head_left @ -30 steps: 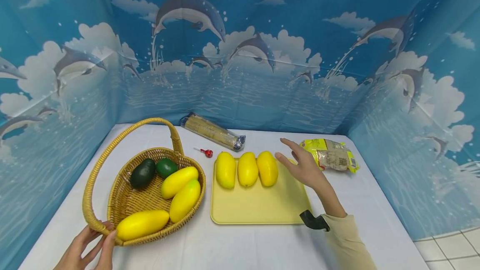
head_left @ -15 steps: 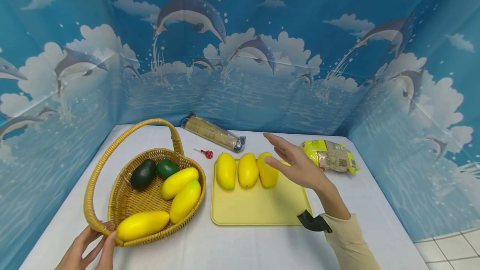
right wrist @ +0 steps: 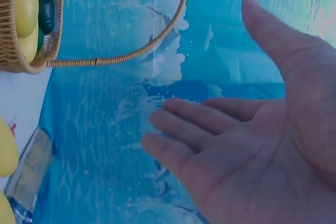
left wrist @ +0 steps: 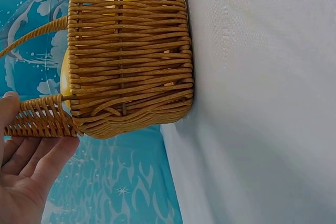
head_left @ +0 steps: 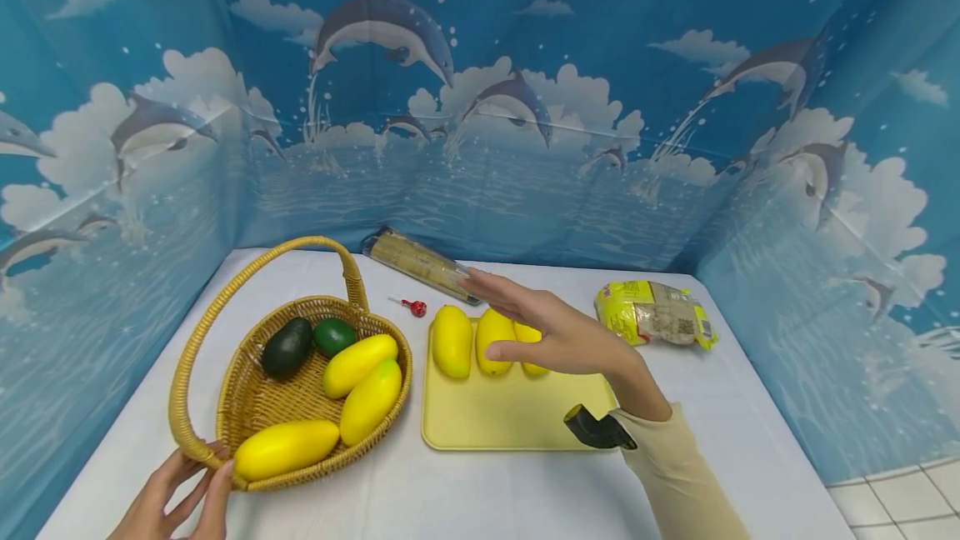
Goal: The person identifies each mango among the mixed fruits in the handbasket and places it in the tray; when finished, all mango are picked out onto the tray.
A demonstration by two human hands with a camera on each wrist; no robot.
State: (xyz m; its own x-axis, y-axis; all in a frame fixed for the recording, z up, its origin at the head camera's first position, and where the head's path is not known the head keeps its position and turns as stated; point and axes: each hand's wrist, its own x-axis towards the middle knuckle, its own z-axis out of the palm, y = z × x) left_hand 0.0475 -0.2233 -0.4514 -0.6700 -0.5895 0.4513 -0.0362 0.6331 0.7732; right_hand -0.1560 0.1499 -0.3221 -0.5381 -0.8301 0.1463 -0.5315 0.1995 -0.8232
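My left hand (head_left: 176, 498) grips the wicker basket (left wrist: 131, 51) at the near base of its handle (head_left: 180, 382), fingers on one side and thumb on the other. Inside the basket lie three yellow mangoes (head_left: 287, 450) and two dark green avocados (head_left: 287, 348). Above the yellow tray (head_left: 517, 419) hovers my right hand (head_left: 562, 327), palm turned left, fingers extended and thumb apart, holding nothing. Three more mangoes (head_left: 452, 342) stand in a row along the tray's far side; the hand partly covers the middle and right ones in the head view.
A red lollipop (head_left: 417, 307) lies between basket and tray. Behind the tray is a clear-wrapped pack of long pale sticks (head_left: 412, 261), perhaps noodles. A yellow-and-clear bag (head_left: 660, 312) sits at the right. Dolphin-print curtains (head_left: 480, 173) enclose the white table.
My right hand has moved left across the tray, from beside the right mango to over the middle and right ones. The left hand stays on the basket handle.
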